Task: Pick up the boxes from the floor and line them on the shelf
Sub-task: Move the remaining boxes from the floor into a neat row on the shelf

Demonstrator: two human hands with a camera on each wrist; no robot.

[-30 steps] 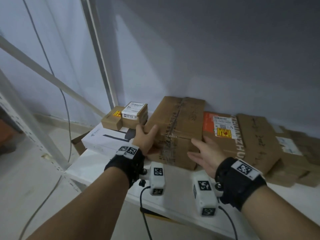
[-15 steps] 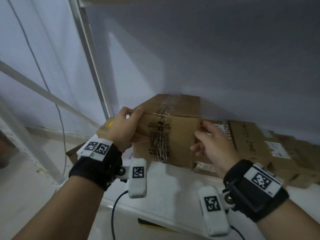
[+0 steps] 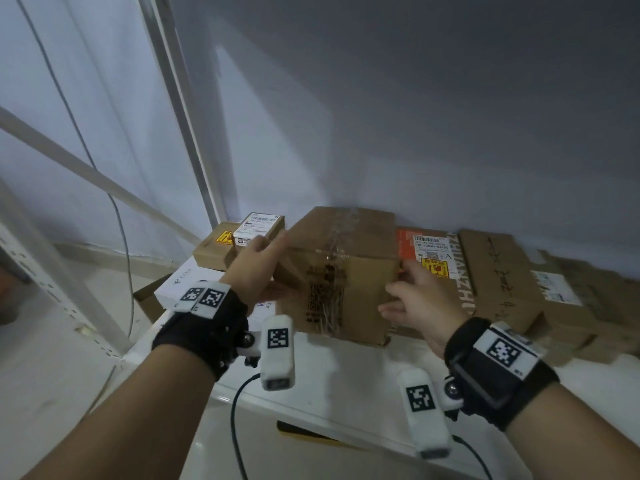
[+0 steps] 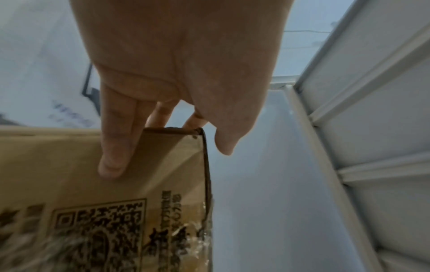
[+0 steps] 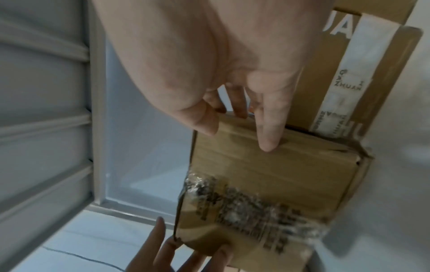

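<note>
Both hands, left point(image 3: 258, 268) and right point(image 3: 414, 299), are clamping the taped carton point(image 3: 341, 271), seating it on the shelf point(image 3: 346, 375); next, squaring it against the 3 o'clock box point(image 3: 460, 271).

Brown box point(image 3: 343, 271), black print
</note>
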